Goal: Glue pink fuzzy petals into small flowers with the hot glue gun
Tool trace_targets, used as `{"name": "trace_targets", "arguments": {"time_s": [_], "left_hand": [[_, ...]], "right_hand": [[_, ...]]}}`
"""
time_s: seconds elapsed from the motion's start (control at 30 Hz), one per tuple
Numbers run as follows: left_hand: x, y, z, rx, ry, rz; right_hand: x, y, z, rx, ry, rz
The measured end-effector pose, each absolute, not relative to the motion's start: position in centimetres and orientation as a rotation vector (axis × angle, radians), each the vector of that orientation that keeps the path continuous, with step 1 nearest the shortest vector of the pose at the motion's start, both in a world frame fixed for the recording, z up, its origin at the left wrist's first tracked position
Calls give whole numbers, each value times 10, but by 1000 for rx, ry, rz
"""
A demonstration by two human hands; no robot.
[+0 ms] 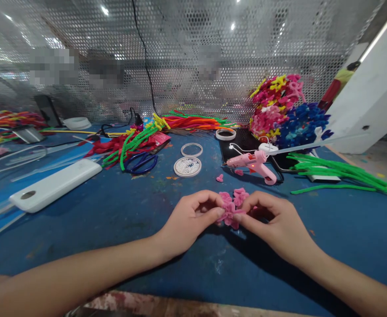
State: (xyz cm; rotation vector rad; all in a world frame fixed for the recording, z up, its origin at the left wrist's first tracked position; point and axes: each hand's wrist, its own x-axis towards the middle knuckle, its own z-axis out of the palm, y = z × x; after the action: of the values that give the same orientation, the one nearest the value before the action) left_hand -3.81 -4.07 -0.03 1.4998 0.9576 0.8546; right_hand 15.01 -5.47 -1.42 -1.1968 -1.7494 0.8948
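A pink pipe-cleaner flower [232, 205] with several curled petals sits low over the blue table [114, 211]. My left hand [188, 220] pinches its left side between thumb and fingers. My right hand [272, 220] grips its right side the same way. Both hands meet at the flower, wrists resting on the table. A small pink petal piece [219, 178] lies just beyond the hands. A pink glue gun [254, 164] rests on its stand behind the flower, nozzle pointing left.
Green pipe cleaners [338, 174] lie at right. Finished pink, yellow and blue flowers [284, 112] stand at back right. A round tin [187, 166], tape rings [191, 149], blue scissors [140, 162], a white power bank [56, 185] and mixed pipe cleaners [193, 121] fill the back. Perforated metal screen behind.
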Motion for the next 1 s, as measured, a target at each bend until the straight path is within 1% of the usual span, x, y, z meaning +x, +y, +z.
{"name": "trace_targets", "arguments": {"time_s": [0.43,0.63,1.0], "left_hand": [[-38,-42,0,1415,943,834],[-36,-40,1,1385,1005,862],[-36,-38,-2,1341,954,846]], "right_hand": [[148,-55,-15,-1194,-1688,942],[148,-54,-16,-1204,-1676,959],[148,-56,-16,-1220,-1693,915]]}}
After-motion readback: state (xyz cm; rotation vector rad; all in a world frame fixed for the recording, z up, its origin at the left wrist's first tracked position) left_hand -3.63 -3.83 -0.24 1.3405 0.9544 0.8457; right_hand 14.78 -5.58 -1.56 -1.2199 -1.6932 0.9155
